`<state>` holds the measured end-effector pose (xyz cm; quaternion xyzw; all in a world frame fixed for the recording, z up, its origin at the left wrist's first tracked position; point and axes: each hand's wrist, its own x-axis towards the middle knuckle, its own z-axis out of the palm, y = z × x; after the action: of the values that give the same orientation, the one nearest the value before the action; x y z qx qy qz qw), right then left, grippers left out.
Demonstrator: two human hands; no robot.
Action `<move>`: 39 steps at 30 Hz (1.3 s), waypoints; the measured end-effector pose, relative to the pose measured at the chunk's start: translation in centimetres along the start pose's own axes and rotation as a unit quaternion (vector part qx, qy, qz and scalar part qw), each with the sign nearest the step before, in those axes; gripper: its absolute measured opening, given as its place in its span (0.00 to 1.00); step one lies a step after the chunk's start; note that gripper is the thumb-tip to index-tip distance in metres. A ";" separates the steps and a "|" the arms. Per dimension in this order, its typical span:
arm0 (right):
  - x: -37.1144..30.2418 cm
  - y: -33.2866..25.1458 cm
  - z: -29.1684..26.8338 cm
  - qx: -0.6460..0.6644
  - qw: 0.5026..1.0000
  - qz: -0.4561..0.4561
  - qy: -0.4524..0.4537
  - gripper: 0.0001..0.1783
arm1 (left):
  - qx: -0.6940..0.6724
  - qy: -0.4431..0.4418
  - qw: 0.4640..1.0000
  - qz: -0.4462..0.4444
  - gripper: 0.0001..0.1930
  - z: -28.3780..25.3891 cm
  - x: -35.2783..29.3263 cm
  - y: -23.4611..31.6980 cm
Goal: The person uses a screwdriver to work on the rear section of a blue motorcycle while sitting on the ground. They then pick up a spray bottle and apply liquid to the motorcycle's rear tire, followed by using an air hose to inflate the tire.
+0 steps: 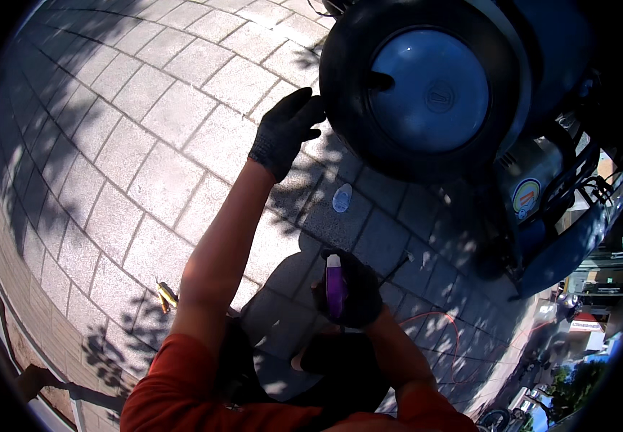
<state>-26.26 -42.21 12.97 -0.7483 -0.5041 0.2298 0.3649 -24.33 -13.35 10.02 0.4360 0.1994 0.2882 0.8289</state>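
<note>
A black glove covers my left hand [288, 133], which reaches forward with its fingers stretched out. Its fingertips are at the left edge of a black tyre [347, 137], touching or very close to it. The wheel carries a smooth blue disc [430, 90] with a dark slot. Nearer to me, my right hand [358, 291], also in a black glove, is closed around a narrow purple object [335, 288] with a pale end pointing away from me. Its exact kind does not show. Between hands and wheel, a small pale oval piece [342, 197] lies on the paving.
The wheel belongs to a blue vehicle [563, 43] at the upper right, with a dark blue curved panel [567, 248] lower down. Yellow-handled tools [167, 295] lie beside my left arm. A thin red hose or cord [455, 335] curves over the paving [160, 122] at right.
</note>
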 end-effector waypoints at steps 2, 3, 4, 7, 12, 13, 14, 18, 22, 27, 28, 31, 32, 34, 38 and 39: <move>-0.7 -3.1 -0.9 0.007 0.999 0.031 -0.014 0.32 | 0.011 0.046 0.998 -0.047 0.29 -1.3 -2.1 0.8; -1.5 -3.9 -1.6 0.082 0.993 0.069 -0.045 0.31 | 0.018 0.073 0.994 -0.075 0.28 -1.7 -3.5 0.7; -2.4 -4.1 -2.3 0.156 0.979 0.106 -0.075 0.31 | 0.011 0.084 0.992 -0.094 0.27 -2.0 -5.5 0.6; -1.5 -10.2 -5.7 0.169 0.970 0.148 -0.088 0.27 | 0.016 0.133 0.980 -0.147 0.25 -4.3 -13.6 2.1; 2.1 -22.2 -10.6 0.084 0.984 0.150 -0.040 0.14 | -0.037 0.324 0.904 -0.275 0.23 -5.5 -28.4 8.4; 2.2 -23.7 -10.8 0.059 0.986 0.154 -0.026 0.11 | -0.064 0.363 0.876 -0.310 0.21 -5.0 -30.3 10.3; 2.3 -24.6 -11.1 0.016 0.990 0.142 -0.006 0.10 | 0.042 0.306 0.916 -0.255 0.19 -3.9 -31.9 11.7; 4.9 -30.0 -14.1 0.097 0.978 0.183 -0.012 0.22 | -0.069 0.249 0.918 -0.301 0.14 -3.2 -32.2 15.6; 7.7 -30.0 -16.2 0.091 0.984 0.150 -0.042 0.27 | 0.066 0.223 0.908 -0.348 0.25 -0.2 -22.3 22.1; 11.7 -30.8 -15.6 0.076 0.974 0.200 0.076 0.28 | 0.253 0.025 0.922 -0.291 0.25 0.6 -7.4 24.5; 13.4 -31.1 -15.2 0.036 0.969 0.216 0.113 0.27 | 0.312 -0.010 0.905 -0.290 0.26 1.7 -4.0 26.1; 17.6 -32.2 -17.8 0.121 0.963 0.157 0.184 0.26 | 0.288 -0.083 0.914 -0.273 0.29 2.8 3.6 26.9; 17.6 -32.0 -17.5 0.143 0.957 0.188 0.169 0.26 | 0.293 -0.106 0.910 -0.272 0.31 2.8 5.8 26.7; 18.9 -31.9 -16.1 0.149 0.930 0.262 0.208 0.21 | 0.325 -0.150 0.887 -0.291 0.35 3.7 9.6 26.6; 23.5 -33.9 -15.6 0.203 0.861 0.339 0.320 0.13 | 0.266 -0.219 0.862 -0.373 0.43 1.4 14.0 22.4; 24.6 -34.3 -14.8 0.130 0.865 0.353 0.333 0.12 | 0.291 -0.241 0.846 -0.376 0.45 0.9 15.1 21.3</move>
<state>-26.40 -16.42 49.54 -0.8540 -0.0204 0.1444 0.4993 -18.87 5.60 27.20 0.6042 0.2170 -0.2307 0.7312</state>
